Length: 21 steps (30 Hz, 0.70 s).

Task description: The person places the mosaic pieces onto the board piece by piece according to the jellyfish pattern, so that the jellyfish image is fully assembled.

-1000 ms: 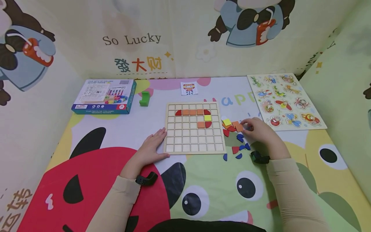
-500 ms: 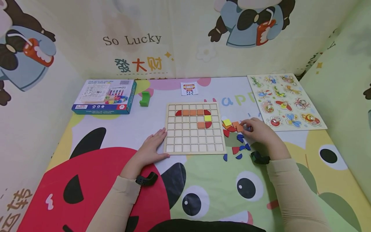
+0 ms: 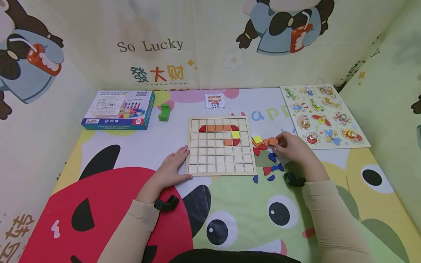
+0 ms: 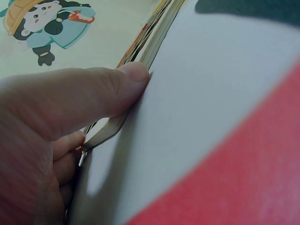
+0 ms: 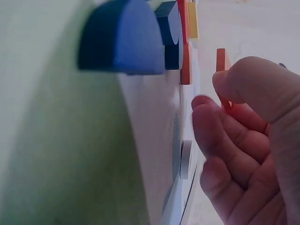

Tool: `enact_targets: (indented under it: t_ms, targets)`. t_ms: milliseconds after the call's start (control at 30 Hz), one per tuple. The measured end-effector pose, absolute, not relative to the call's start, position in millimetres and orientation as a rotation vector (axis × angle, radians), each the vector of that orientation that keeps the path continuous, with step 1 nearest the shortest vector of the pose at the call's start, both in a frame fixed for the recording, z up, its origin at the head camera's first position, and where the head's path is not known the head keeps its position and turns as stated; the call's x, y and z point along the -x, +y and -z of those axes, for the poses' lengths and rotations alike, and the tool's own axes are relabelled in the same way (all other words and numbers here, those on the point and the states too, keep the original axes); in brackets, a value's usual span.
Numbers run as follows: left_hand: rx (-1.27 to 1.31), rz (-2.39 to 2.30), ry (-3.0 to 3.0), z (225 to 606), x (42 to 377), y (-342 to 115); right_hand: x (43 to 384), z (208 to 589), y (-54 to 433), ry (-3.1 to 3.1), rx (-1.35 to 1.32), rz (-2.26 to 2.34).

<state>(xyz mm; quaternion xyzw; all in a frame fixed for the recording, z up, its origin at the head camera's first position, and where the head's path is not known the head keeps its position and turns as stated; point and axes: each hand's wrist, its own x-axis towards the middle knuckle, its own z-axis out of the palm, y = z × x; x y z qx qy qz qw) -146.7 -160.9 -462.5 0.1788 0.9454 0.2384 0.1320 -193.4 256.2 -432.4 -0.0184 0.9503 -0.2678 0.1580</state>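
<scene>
A wooden grid board (image 3: 213, 172) lies on the table with red, orange and yellow tiles set in its upper squares. My left hand (image 3: 171, 166) rests at its near left corner, fingers fairly straight along the side. In the left wrist view the thumb (image 4: 105, 91) touches the board's edge (image 4: 110, 131). Right of the board, my right hand (image 3: 293, 148) pinches an orange square tile (image 3: 273, 141) between thumb and finger, at the edge of the tile pile. The right wrist view shows this tile edge-on above the thumb (image 5: 255, 84).
Loose yellow (image 3: 257, 139), red (image 3: 267, 170) and blue tiles (image 3: 275, 168) lie right of the board. A small pattern card (image 3: 215, 100) is behind it. A green block (image 3: 164, 112) and a box (image 3: 118, 109) stand back left; an insect puzzle board (image 3: 325, 116) lies back right.
My right hand has drawn the orange tile slightly right and up, away from the pile. The left hand and the board have stayed put.
</scene>
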Motion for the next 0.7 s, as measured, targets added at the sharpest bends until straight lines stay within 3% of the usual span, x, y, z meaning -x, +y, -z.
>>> enact_targets:
  t_ms: [433, 700]
  targets:
    - [-0.53, -0.694, 2.744, 463, 146, -161, 191, 428, 253, 2.703, 0.056, 0.84]
    - [-0.536, -0.711, 2.747, 463, 147, -161, 197, 407, 198, 2.774, 0.167, 1.021]
